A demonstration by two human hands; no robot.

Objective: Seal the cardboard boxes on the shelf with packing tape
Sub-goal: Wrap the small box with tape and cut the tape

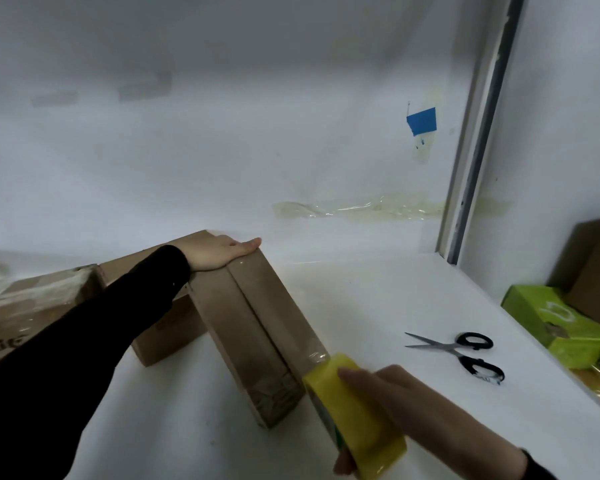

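1. Pressing left hand [222, 254] flat on far top edge of cardboard box [253, 327], fingers straight and together.
2. Gripping yellow packing tape roll [354, 417] in right hand [395, 403], fingers curled over roll, thumb underneath.
3. Touching roll to box's near end on white shelf [378, 299] (clear strip stuck beside centre seam).
4. Lying apart, to the right: black-handled scissors [461, 351], blades parted; green carton [551, 323] beyond.

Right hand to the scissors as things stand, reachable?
Reach, probably yes: scissors lie on bare shelf right of the right hand, nothing between. But that hand grips the tape roll, its tape seemingly stuck to the box, so it isn't free to grasp.
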